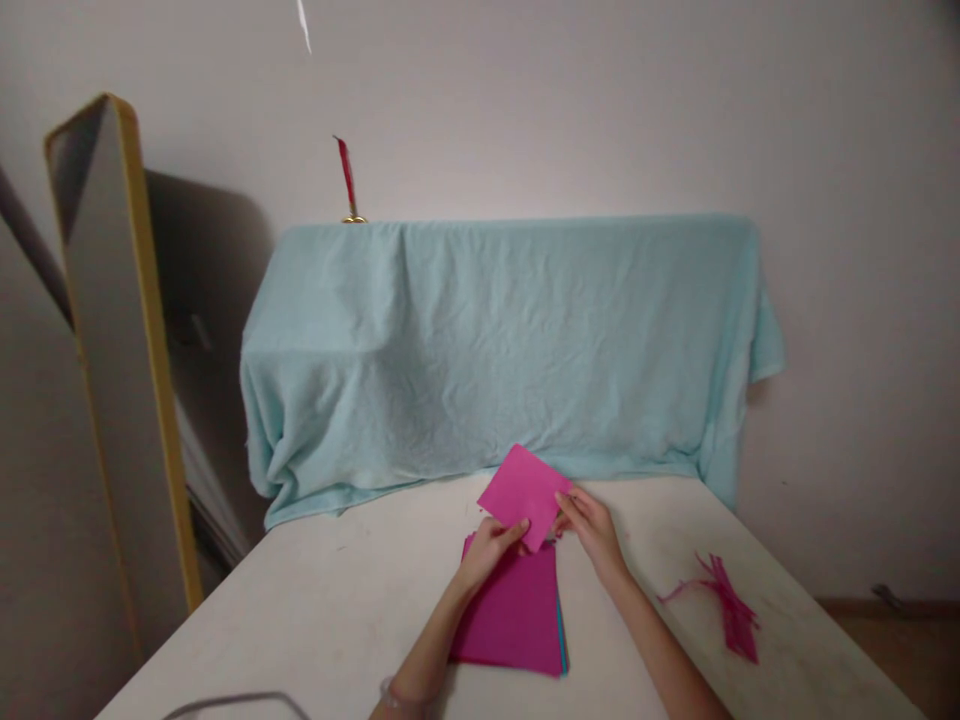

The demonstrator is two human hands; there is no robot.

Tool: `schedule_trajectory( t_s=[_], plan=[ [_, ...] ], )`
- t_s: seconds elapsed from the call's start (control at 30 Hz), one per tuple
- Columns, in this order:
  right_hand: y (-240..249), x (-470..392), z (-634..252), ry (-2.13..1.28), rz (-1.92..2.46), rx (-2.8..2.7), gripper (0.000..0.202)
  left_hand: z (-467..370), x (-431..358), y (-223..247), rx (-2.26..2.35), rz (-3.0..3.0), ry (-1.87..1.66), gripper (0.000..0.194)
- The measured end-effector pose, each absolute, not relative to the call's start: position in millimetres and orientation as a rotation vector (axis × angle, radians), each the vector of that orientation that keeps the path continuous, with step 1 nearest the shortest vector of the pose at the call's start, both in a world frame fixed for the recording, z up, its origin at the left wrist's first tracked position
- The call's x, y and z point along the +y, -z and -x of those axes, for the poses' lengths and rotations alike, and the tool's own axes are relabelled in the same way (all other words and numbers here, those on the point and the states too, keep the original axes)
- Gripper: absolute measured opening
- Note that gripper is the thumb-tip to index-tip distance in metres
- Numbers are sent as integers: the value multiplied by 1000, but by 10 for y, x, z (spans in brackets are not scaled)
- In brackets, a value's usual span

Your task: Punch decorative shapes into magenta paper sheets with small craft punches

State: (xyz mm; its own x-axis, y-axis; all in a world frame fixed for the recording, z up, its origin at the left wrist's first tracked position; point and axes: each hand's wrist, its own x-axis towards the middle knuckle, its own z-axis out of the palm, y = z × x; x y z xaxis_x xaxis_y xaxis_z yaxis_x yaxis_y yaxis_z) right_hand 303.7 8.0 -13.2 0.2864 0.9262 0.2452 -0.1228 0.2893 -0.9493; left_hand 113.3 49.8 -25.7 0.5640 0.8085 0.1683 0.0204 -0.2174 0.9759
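Between my two hands is a pink square of paper (521, 490), tilted so that a corner points up. My left hand (491, 550) pinches its lower left edge, thumb on top. With thumb and fingers, my right hand (589, 520) grips the right corner. Below them on the table lies a stack of coloured paper (514, 615), magenta on top, with a blue edge showing at its right side. A small dark thing near the top of the stack is partly hidden by the hands.
A bundle of magenta strips (731, 605) lies on the white table (360, 590) at the right. Behind the table hangs a light blue cloth (525, 340). A gold-framed mirror (142, 300) leans at the left. A grey curved wire or rim (236, 697) shows at the front edge.
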Motion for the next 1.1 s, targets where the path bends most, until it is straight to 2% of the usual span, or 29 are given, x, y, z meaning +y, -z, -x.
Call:
schedule_trajectory(
  t_s=[0.17, 0.3, 0.47, 0.6, 0.73, 0.93, 1.1],
  plan=[
    [37, 28, -3009, -861, 1070, -1036, 50, -1165, 529, 310, 817, -1622, -920, 55],
    [-39, -9, -3017, -760, 1181, -1068, 57, -1133, 627, 392, 988, -1547, -1135, 57],
    [-156, -178, -3436, -620, 1485, -1315, 45, -1001, 771, 480, 1149, -1414, -1300, 58],
    [-149, -402, -3908, -880, 1882, -1585, 44, -967, 825, 519, 1190, -1394, -1321, 63],
    [-56, -549, -3978, -1125, 2028, -1733, 41, -990, 833, 522, 1183, -1429, -1335, 66],
    [-37, -572, -3686, -1217, 2203, -1562, 30, -974, 853, 529, 1243, -1423, -1341, 69],
    [-1, -500, -3657, -1129, 2098, -1545, 19, -971, 846, 510, 1226, -1430, -1334, 67]
  ],
)
